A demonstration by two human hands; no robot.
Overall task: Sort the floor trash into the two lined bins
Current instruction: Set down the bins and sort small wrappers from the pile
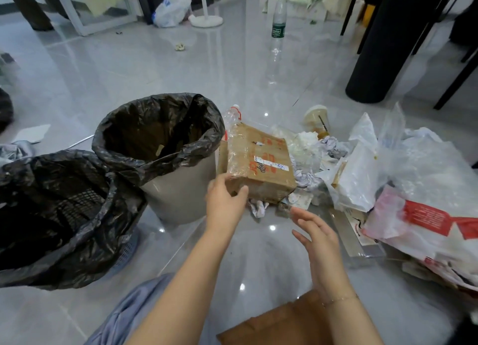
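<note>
A taped brown cardboard box (260, 161) lies on the floor against the trash pile. My left hand (226, 202) grips its near left corner, thumb on the front face. My right hand (316, 231) hovers open just right of the box, fingers straight, holding nothing. Two bins lined with black bags stand to the left: a grey bin (181, 192) right beside the box and a mesh bin (64, 215) nearer me. The pile holds crumpled paper (310, 148), white plastic bags (362, 174), a red-and-white bag (424, 220) and a lidded drink cup (316, 118).
A flat brown cardboard piece (282, 324) lies by my knees. A clear plastic bottle (278, 19) stands far back, a crushed bottle (231, 114) lies behind the box. A black pillar (372, 60) and chair legs stand at the right, a white bag (172, 8) at the back.
</note>
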